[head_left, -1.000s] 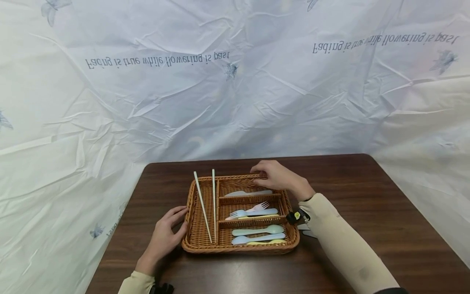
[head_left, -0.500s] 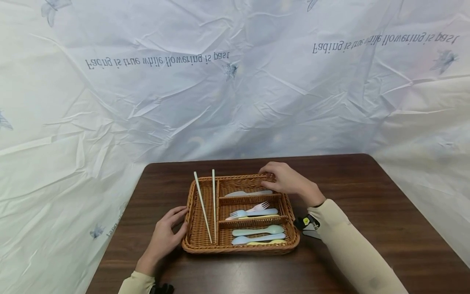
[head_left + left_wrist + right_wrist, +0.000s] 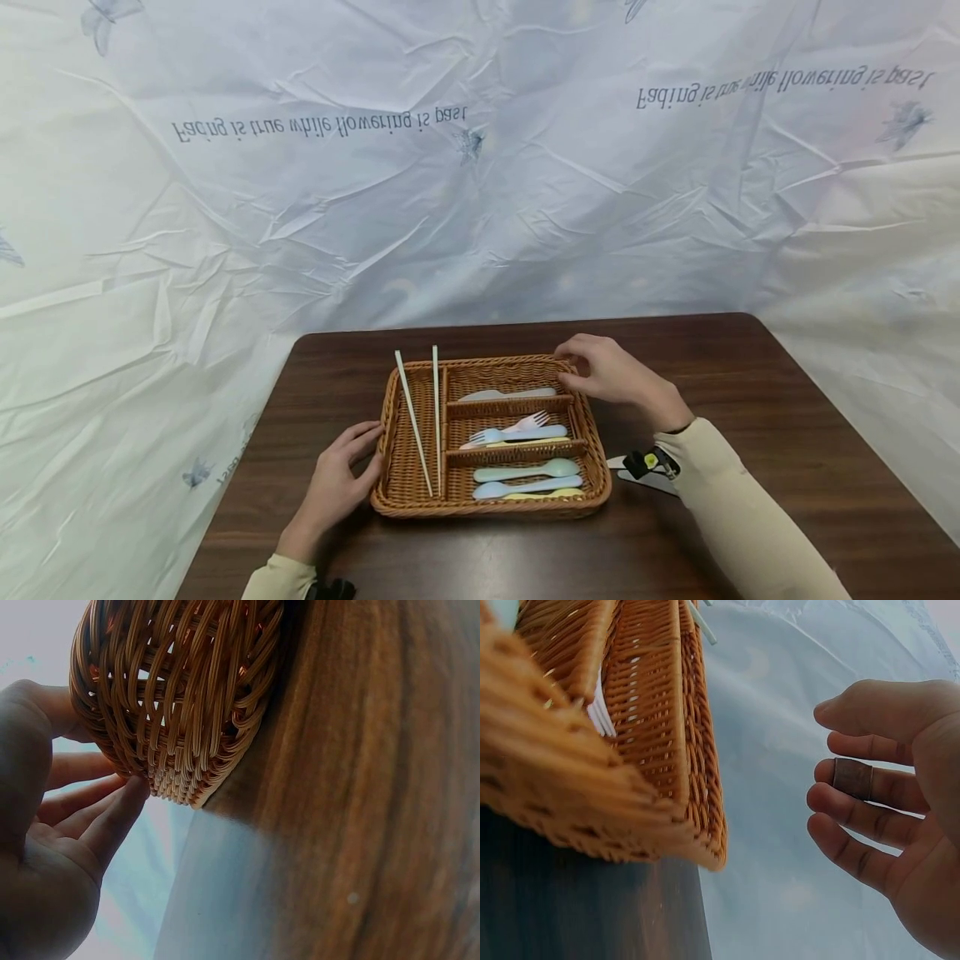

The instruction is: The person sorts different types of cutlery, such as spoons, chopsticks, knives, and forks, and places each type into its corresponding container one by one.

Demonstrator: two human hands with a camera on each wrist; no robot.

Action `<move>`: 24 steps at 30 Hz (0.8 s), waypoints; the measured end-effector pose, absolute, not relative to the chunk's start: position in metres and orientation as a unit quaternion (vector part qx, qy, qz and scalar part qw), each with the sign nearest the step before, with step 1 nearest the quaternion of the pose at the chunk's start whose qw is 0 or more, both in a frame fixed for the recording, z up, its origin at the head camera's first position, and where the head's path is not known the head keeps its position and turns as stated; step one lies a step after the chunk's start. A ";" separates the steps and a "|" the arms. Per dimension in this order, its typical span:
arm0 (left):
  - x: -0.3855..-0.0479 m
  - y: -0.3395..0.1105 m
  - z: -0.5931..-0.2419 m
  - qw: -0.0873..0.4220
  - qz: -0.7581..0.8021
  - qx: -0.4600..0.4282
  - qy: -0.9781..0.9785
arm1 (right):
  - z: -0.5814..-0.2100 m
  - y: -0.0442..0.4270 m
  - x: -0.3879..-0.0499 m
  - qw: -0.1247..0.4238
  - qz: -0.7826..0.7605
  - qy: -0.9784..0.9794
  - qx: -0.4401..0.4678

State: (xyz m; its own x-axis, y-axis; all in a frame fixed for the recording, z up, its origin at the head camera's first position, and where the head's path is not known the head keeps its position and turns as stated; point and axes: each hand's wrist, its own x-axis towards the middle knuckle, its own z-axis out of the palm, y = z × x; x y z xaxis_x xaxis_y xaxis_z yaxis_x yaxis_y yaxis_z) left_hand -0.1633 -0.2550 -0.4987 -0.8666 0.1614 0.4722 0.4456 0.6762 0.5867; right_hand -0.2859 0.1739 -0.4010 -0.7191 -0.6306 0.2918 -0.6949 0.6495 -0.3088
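A brown wicker cutlery basket (image 3: 487, 510) sits on the table, divided into compartments. My left hand (image 3: 341, 479) touches its left side; the left wrist view shows fairly straight fingertips (image 3: 124, 802) against the weave. Beside the far right corner is my right hand (image 3: 618, 375), loosely bent; in the right wrist view it holds nothing and stands apart from the basket. Two pale chopsticks (image 3: 437, 417) lean in the left compartment. A pale knife (image 3: 510, 394) lies in the far right compartment, several forks (image 3: 517, 434) in the middle one and several spoons (image 3: 528, 487) in the near one.
Under my right wrist, pale flat pieces like knife blades (image 3: 648, 481) lie on the dark wooden table (image 3: 750, 417), partly hidden by the wrist strap. A wrinkled printed sheet (image 3: 480, 208) hangs behind the table.
My right hand has moved right and slightly down, from above the far right compartment to the basket's corner. More of the pale pieces beside the basket now shows. The left hand stays still.
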 end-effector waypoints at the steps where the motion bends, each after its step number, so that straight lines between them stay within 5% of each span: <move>1: -0.163 -0.255 -0.499 0.195 -0.365 -0.170 -0.895 | -0.401 0.176 -0.285 0.082 0.203 -0.905 0.366; 24: -0.163 -0.254 -0.499 0.188 -0.358 -0.159 -0.901 | -0.411 0.213 -0.262 0.098 0.209 -0.915 0.330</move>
State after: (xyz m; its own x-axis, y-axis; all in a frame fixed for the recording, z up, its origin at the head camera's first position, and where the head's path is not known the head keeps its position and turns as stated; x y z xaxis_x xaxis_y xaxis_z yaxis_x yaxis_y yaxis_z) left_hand -0.1627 -0.2543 -0.4988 -0.8786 0.1522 0.4526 0.4214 0.6929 0.5851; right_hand -0.2619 0.2131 -0.4112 -0.7629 -0.5628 0.3182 -0.6452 0.6947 -0.3181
